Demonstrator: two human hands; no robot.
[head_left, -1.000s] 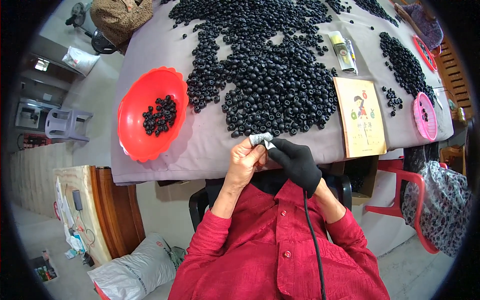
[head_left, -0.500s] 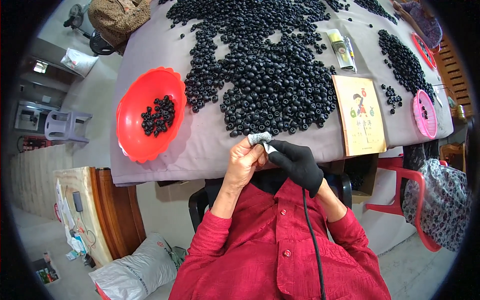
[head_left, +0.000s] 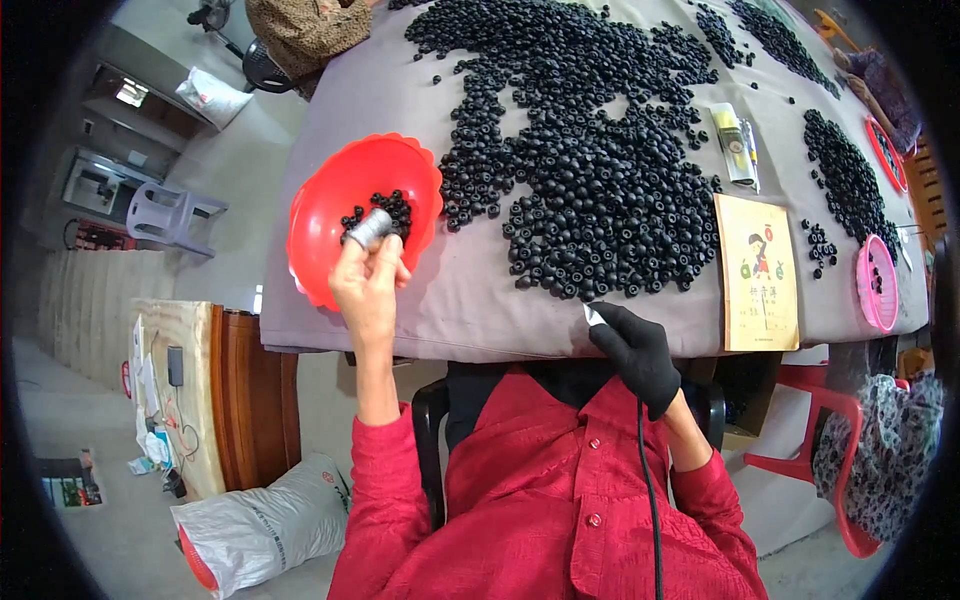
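My left hand (head_left: 368, 280) is over the red scalloped bowl (head_left: 325, 215), its thumb and forefinger apart. Grey wrapping (head_left: 371, 229) covers the end of that forefinger. Small black ring-like beads (head_left: 396, 208) lie in the bowl, partly behind my fingers. I see nothing held in this hand. At the table's front edge, my right hand (head_left: 637, 358), in a black glove, is closed on a small tool with a white pointed tip (head_left: 593, 316); its body is hidden in the grip. From beneath that hand a black cord (head_left: 652, 490) runs down over my red shirt.
A large heap of black beads (head_left: 610, 200) covers the table's middle. Right of it lie a yellow booklet (head_left: 757, 275) and a clear yellow-capped package (head_left: 735, 145). More beads (head_left: 845, 170) and a pink basket (head_left: 877, 284) are farther right. Another person's arm (head_left: 880, 95) shows at the far right.
My left hand has parted from my right and moved left over the red bowl. The right hand stays near the table edge with the tool. The view has shifted somewhat.
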